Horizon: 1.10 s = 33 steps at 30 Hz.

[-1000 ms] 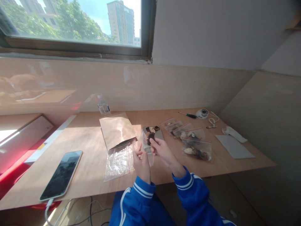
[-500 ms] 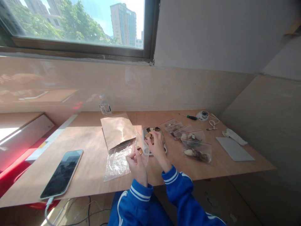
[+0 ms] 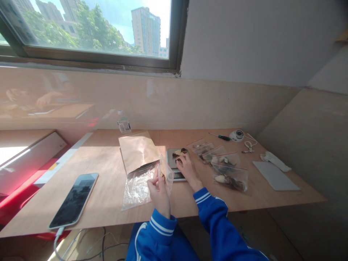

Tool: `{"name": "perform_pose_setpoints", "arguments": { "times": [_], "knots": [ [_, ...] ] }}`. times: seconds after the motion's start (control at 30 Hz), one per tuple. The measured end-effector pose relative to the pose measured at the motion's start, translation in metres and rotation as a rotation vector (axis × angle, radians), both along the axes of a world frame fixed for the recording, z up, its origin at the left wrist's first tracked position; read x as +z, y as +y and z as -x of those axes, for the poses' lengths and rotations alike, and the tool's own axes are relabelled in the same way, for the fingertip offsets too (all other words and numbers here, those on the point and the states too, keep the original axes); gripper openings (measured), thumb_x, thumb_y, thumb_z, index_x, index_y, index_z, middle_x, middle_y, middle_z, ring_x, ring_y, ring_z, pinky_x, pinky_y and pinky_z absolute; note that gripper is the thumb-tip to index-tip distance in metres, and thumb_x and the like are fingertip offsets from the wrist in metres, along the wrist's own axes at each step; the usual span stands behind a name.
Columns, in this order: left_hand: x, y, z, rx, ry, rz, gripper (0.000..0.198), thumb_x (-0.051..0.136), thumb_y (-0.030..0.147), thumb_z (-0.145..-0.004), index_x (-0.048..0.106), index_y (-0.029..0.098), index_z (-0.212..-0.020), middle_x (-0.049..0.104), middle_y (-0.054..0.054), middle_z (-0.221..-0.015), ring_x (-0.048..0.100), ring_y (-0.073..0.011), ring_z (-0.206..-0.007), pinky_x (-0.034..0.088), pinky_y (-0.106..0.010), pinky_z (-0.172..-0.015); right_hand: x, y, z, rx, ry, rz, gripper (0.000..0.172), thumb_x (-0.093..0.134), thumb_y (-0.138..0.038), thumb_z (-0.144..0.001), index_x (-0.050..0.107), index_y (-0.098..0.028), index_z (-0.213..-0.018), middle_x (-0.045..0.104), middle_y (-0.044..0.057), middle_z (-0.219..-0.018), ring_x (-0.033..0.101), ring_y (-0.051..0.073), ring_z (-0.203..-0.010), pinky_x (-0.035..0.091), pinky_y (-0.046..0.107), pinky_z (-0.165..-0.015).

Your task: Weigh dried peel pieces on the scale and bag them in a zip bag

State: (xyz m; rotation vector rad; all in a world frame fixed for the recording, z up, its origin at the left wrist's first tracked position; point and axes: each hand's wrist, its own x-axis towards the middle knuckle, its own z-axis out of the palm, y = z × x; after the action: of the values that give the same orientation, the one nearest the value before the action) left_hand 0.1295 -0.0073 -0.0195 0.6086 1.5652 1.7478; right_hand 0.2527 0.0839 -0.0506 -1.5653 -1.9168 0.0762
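Observation:
A clear zip bag is pinched upright in my left hand, with a brownish dried slice showing inside. My right hand reaches over a small digital scale, its fingertips closed on a dried slice on the weighing plate. Other dried slices, cream with dark edges like dried mushroom, lie on the plate beyond my fingers. Part of the scale's dark display shows below my wrist. What is under my right fingertips is partly hidden.
Left of the scale lie a brown paper envelope and an empty-looking plastic bag. Several filled zip bags lie right. A phone, bottle, screwdriver, dome camera and white sheet are also on the table.
My right hand has moved from beside the bag's opening, where it held a brown slice, down and right onto the scale plate. My left hand keeps the bag in about the same place.

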Motion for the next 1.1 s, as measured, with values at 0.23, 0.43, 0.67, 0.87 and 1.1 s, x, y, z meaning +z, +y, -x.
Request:
{"name": "perform_pose_setpoints", "arguments": {
  "times": [0.23, 0.43, 0.67, 0.87, 1.1],
  "knots": [
    [0.005, 0.004, -0.003, -0.017, 0.051, -0.017, 0.016, 0.057, 0.032, -0.078, 0.047, 0.020, -0.073, 0.061, -0.003, -0.080, 0.061, -0.0189, -0.093, 0.048, -0.034, -0.084, 0.007, 0.003, -0.006, -0.002, 0.215, -0.055, 0.024, 0.043, -0.027, -0.087, 0.063, -0.017, -0.095, 0.058, 0.009, -0.093, 0.057, 0.020, -0.086, 0.047, 0.034, -0.078],
    [-0.004, 0.008, -0.005, -0.059, 0.045, -0.039, 0.018, 0.056, 0.034, -0.079, 0.046, 0.020, -0.074, 0.063, -0.010, -0.105, 0.058, -0.0205, -0.105, 0.045, -0.037, -0.090, 0.032, -0.004, 0.000, -0.053, 0.558, -0.006, 0.027, 0.051, -0.040, -0.083, 0.062, -0.015, -0.085, 0.062, 0.006, -0.079, 0.054, 0.016, -0.065, 0.046, 0.029, -0.065],
    [-0.005, 0.009, -0.007, -0.076, 0.057, -0.032, 0.023, 0.057, 0.039, -0.079, 0.046, 0.019, -0.075, 0.062, -0.011, -0.109, 0.059, -0.0210, -0.101, 0.045, -0.037, -0.088, 0.073, -0.028, 0.034, 0.160, 0.934, 0.364, 0.028, 0.056, -0.043, -0.078, 0.060, -0.016, -0.077, 0.060, 0.001, -0.067, 0.051, 0.012, -0.053, 0.041, 0.024, -0.050],
    [-0.005, 0.009, -0.004, -0.057, 0.051, -0.013, 0.023, 0.057, 0.040, -0.078, 0.046, 0.019, -0.076, 0.063, -0.009, -0.102, 0.061, -0.0200, -0.093, 0.048, -0.034, -0.078, 0.073, -0.039, 0.046, 0.103, 0.632, 0.313, 0.026, 0.048, -0.037, -0.085, 0.064, -0.017, -0.085, 0.068, 0.007, -0.086, 0.060, 0.018, -0.078, 0.046, 0.032, -0.074],
    [-0.004, 0.008, -0.002, -0.058, 0.073, -0.038, 0.020, 0.054, 0.036, -0.081, 0.044, 0.020, -0.075, 0.062, -0.012, -0.113, 0.057, -0.0220, -0.110, 0.045, -0.037, -0.090, 0.082, -0.046, 0.058, 0.193, 0.653, 0.136, 0.033, 0.039, -0.041, -0.092, 0.057, -0.019, -0.108, 0.059, 0.010, -0.109, 0.056, 0.019, -0.102, 0.046, 0.033, -0.088]
  ]
}}
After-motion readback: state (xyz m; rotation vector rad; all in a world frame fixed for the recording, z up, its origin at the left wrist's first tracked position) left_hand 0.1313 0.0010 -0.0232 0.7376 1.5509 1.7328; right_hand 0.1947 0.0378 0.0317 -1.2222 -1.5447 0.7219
